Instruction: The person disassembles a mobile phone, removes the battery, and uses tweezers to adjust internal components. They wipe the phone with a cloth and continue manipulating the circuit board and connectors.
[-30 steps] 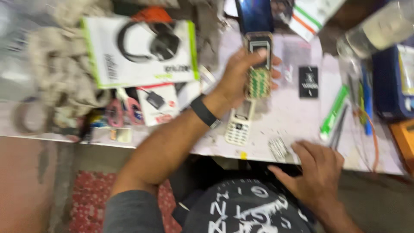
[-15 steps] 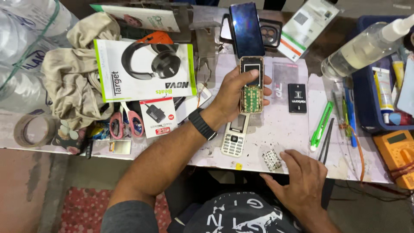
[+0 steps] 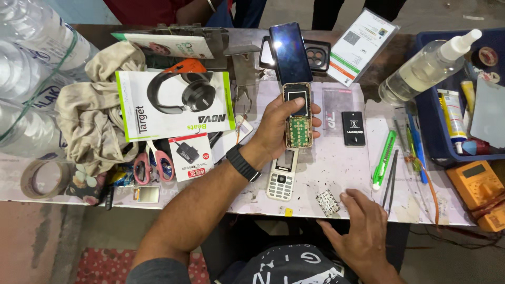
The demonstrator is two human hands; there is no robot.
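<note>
My left hand grips an opened keypad phone with its bare circuit board and small screen facing up, held just above the worktable. A black band sits on that wrist. Below it lies a white keypad phone front. My right hand rests flat near the table's front edge, fingers apart, its fingertips beside a small keypad mat. A dark smartphone lies just beyond the opened phone.
A headphone box, a beige cloth, pink-handled scissors and a tape roll lie left. A black battery, green cutter, tweezers, spray bottle, blue tray and orange multimeter are right.
The view has steadied and come closer. My left hand keeps hold of the opened phone in about the same place. My right hand stays resting at the table's front edge.
</note>
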